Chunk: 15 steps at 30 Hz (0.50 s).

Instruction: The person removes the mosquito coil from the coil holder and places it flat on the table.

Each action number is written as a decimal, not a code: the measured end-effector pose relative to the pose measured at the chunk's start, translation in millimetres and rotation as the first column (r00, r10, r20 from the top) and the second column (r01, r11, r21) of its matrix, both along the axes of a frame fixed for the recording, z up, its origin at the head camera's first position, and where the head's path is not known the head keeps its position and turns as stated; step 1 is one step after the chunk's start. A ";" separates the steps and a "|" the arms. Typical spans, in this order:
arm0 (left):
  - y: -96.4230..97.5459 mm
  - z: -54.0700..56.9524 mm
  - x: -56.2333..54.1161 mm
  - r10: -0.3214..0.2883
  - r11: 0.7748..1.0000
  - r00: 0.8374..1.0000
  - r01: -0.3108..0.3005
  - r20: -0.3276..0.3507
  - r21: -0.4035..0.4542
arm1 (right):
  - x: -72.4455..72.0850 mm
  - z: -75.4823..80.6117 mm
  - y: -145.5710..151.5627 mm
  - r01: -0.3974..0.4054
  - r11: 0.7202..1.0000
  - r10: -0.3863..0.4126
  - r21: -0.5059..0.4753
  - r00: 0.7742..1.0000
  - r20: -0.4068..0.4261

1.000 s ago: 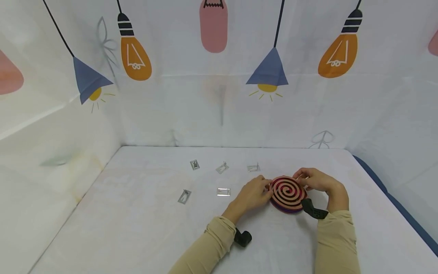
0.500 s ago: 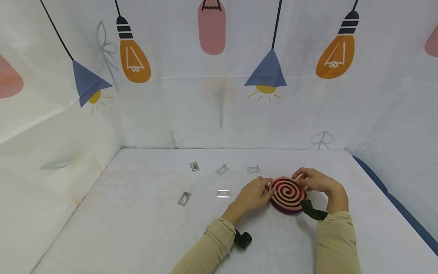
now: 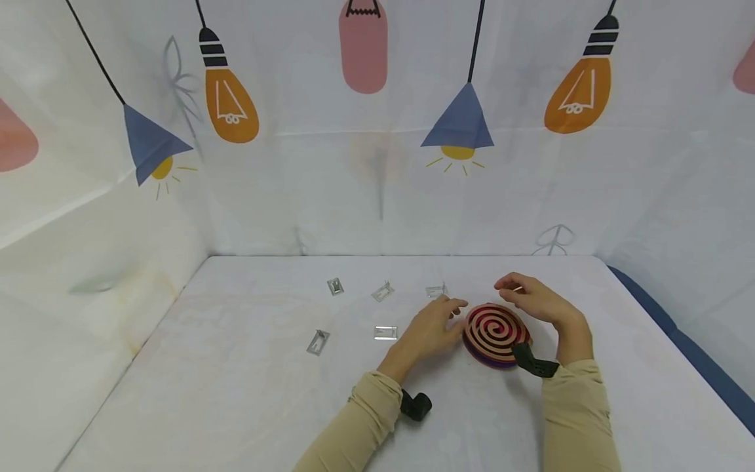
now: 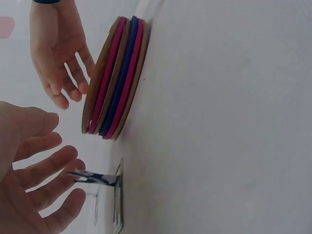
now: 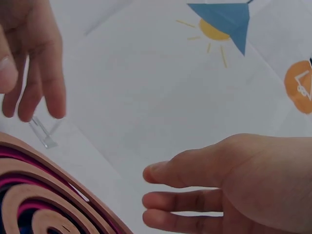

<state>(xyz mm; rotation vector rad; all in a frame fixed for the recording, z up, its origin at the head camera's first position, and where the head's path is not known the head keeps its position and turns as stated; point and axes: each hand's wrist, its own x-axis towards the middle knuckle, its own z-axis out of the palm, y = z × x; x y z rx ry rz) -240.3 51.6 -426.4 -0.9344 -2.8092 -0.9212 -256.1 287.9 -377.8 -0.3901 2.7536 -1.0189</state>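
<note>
A stack of round mosquito coils point(image 3: 494, 333) in tan, pink and blue lies flat on the table, its layers seen edge-on in the left wrist view. To its left is my left hand point(image 3: 429, 331), fingers loosely bent and holding nothing. Just beyond the stack's far right side hovers my right hand point(image 3: 538, 300); its thumb and fingers are apart with nothing between them. In the left wrist view, a metal coil stand point(image 4: 118, 200) with an upright tab sits past the left fingers. It shows partly behind the left hand in the head view.
Several thin metal coil stands, such as the front left one point(image 3: 318, 342) and the front middle one point(image 3: 386, 333), lie spread across the white table point(image 3: 236, 393). A white printed curtain point(image 3: 330, 190) rises at the table's back edge.
Both hands have let go of the coil stack. The right hand has lifted away toward the back, and the left hand has drawn slightly off. The stack stays in place.
</note>
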 end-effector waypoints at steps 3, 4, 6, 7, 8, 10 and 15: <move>-4.9 3.9 -1.4 0.010 1.000 1.000 -0.011 0.017 0.016 | -0.3 0.3 -5.1 -0.008 1.000 0.008 -0.004 0.999 -0.050; -6.9 4.9 -2.1 0.019 1.000 1.000 -0.019 0.020 0.019 | -0.8 0.5 -6.9 -0.010 1.000 0.009 -0.010 0.998 -0.063; -11.7 6.5 -4.1 0.036 0.999 0.999 -0.037 0.024 0.026 | -2.6 0.8 -11.0 -0.006 1.000 0.004 -0.016 0.997 -0.081; -14.6 7.1 -5.2 0.042 0.999 0.999 -0.042 0.022 0.032 | -3.8 0.5 -12.9 -0.004 1.000 0.003 -0.019 0.996 -0.090; -17.7 7.4 -6.4 0.050 0.998 0.999 -0.050 0.020 0.032 | -5.0 0.2 -14.6 -0.003 1.000 0.001 -0.023 0.995 -0.099; -24.0 7.4 -8.9 0.061 0.998 0.998 -0.061 0.011 0.035 | -6.4 0.3 -18.1 0.001 0.999 -0.005 -0.033 0.993 -0.114; -37.9 8.1 -14.2 0.081 0.996 0.997 -0.080 -0.021 0.045 | -6.5 2.7 -28.2 0.001 0.999 -0.008 -0.046 0.989 -0.147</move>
